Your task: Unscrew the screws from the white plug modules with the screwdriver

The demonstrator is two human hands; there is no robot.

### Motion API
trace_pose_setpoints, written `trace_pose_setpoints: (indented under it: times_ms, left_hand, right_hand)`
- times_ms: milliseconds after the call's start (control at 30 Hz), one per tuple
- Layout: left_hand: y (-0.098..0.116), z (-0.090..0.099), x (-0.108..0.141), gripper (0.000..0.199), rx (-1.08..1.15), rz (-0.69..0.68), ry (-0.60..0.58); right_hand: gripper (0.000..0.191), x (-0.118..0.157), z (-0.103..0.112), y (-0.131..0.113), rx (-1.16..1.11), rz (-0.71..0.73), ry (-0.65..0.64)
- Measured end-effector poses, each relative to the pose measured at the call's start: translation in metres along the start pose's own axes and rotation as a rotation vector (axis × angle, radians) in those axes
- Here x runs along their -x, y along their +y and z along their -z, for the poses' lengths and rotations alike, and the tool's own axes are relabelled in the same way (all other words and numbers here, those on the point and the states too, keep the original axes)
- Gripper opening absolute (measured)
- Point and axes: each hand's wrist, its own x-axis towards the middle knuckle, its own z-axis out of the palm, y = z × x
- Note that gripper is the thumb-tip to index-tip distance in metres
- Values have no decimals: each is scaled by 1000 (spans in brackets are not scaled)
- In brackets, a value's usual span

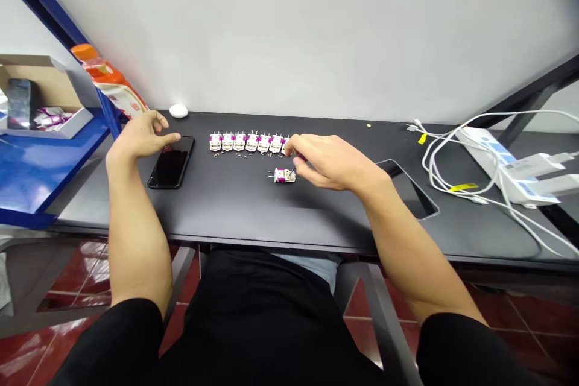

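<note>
Several small white and purple parts with metal pins [252, 142] stand in a row on the dark table, with tiny screws in front of them. A single white and purple part [284, 175] lies on its side nearer the front edge. My right hand [316, 161] is closed around a thin dark tool, whose tip is at the right end of this part. Over the top of a black phone [169, 164] hovers my left hand [143, 136], its fingers apart and holding nothing.
On the right are a clear-edged phone or case [409, 190], white cables [434, 163] and a power strip [506, 166]. An orange bottle [111, 81], a white oval object [178, 111] and an open box [75, 123] on a blue shelf [27, 172] are on the left.
</note>
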Motion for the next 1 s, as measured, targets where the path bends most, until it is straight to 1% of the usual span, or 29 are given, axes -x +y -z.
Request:
trace_pose_setpoints:
  times_ms: [67,100,167,200,267,300,333,367,400,433,467,500,533,567,600,633,767,833,900,1000]
  left_hand:
    - [27,-6,4,46,86,-83,164]
    - [45,-13,8,39,155,-126,220]
    - [86,-34,19,34,241,-279,207]
    - [105,-46,25,33,255,-368,166]
    - [135,-66,36,31,211,-565,-29]
    - [143,-72,39,31,170,-637,-126]
    - [144,-73,40,29,115,-666,-198]
    - [140,-71,40,30,61,-623,-210]
    - [131,-65,37,34,26,-524,-148]
    - [118,-56,34,43,-20,-404,-68]
    - [102,-45,29,58,-96,-272,-3]
    - [87,-35,25,77,-190,-124,13]
    - [73,-27,20,94,-276,24,-42]
    - [61,-20,16,103,-333,140,-150]
    - [52,-16,13,106,-372,217,-240]
    - [45,-15,10,105,-389,228,-287]
    - [35,-20,6,121,-356,202,-308]
    - [31,-23,5,130,-286,187,-284]
    - [26,-25,4,135,-220,183,-252]
    - [23,-26,5,137,-217,161,-258]
  right_hand:
    - [29,-1,0,-1,22,-19,-16]
    - [32,-2,0,-2,36,-35,-23]
    - [35,-2,0,-3,56,-56,-23]
    - [35,-3,-1,-2,57,-55,-12]
    - [30,-2,-2,-1,37,-34,13]
    - [28,-2,-3,0,28,-24,23]
    - [27,-2,-3,0,23,-19,31]
    - [27,-2,-3,1,22,-19,34]
    - [27,-1,-3,1,24,-20,34]
    - [27,-1,-3,1,27,-25,30]
    - [28,-1,-3,0,27,-29,24]
    - [28,-2,-3,0,25,-32,17]
    - [29,-2,-2,0,21,-33,12]
    - [29,-2,-2,-1,17,-35,9]
    - [29,-2,-2,-1,14,-35,10]
    - [28,-2,-2,0,11,-36,13]
    - [29,-2,-3,1,2,-40,29]
    - [29,-2,-3,1,-4,-42,26]
    - [29,-2,-2,0,-9,-45,13]
    - [30,-2,-1,-2,-12,-45,-2]
